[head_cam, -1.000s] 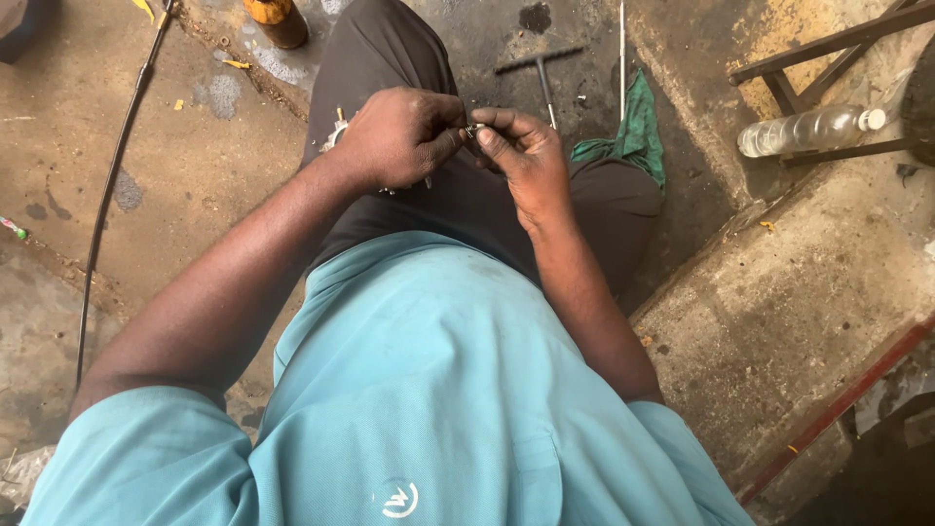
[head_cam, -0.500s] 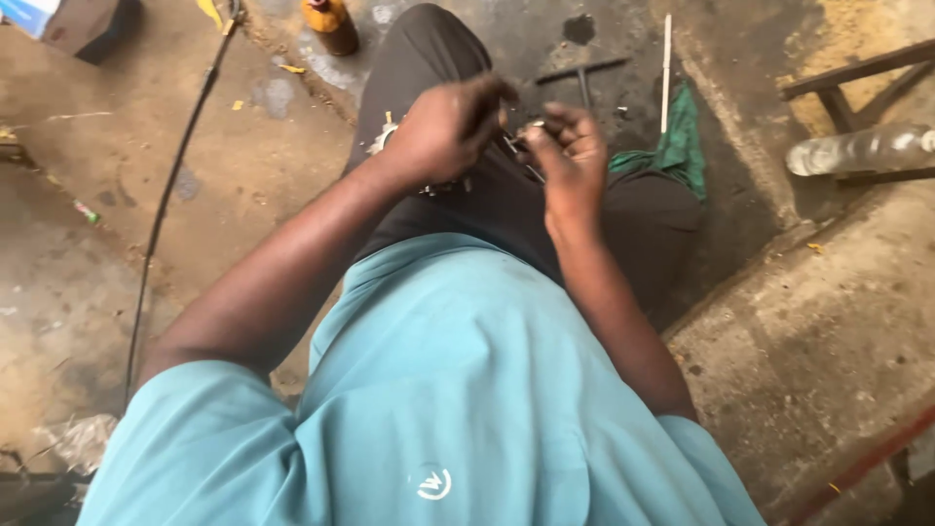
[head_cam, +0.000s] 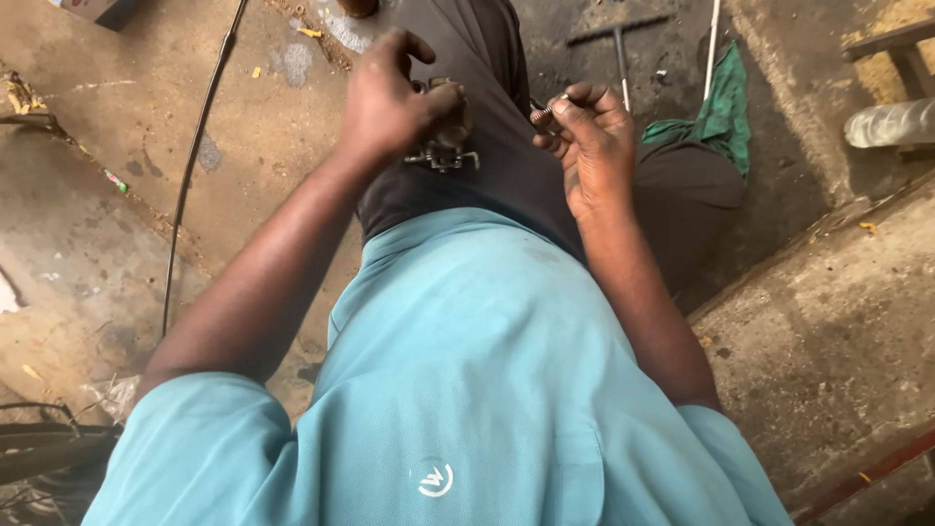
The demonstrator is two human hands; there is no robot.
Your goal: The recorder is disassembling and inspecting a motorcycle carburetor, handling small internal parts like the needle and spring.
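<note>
My left hand grips a small metal part with prongs, held over my dark-trousered thigh. My right hand is a short way to the right of it and pinches a small threaded bolt between thumb and forefinger. The two hands are apart, with a gap between the part and the bolt. Most of the metal part is hidden under the left fingers. My teal shirt fills the lower half of the view.
A T-shaped metal tool and a green rag lie on the dark ground beyond my knee. A black cable runs down the concrete at left. A clear plastic bottle lies at the right edge.
The hands were joined over the metal part; now they have separated, the right one drawing away with the bolt. The camera has shifted closer to the hands.
</note>
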